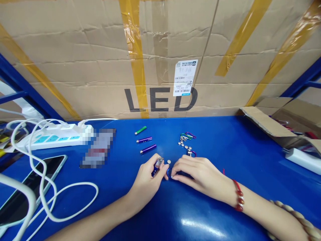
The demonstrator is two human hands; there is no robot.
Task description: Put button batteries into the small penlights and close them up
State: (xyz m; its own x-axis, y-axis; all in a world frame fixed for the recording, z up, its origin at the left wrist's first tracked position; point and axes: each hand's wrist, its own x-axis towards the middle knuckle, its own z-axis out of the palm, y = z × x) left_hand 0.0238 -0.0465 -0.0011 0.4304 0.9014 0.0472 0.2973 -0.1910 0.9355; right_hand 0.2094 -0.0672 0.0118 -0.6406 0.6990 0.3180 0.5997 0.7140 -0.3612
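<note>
Currently my left hand (146, 179) pinches a small flashlight (157, 164); right hand (198, 174) fingers pinch a blue clip (169, 173); joining them likely needs alignment.

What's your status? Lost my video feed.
Left hand grips small flashlight. Right hand pinches blue ring beside it. Button cell lies just beyond the fingers.

Left hand (146, 179) gripping a small flashlight (157, 164), right hand (198, 174) pinching a blue clip (169, 173), blue table (225, 150)
</note>
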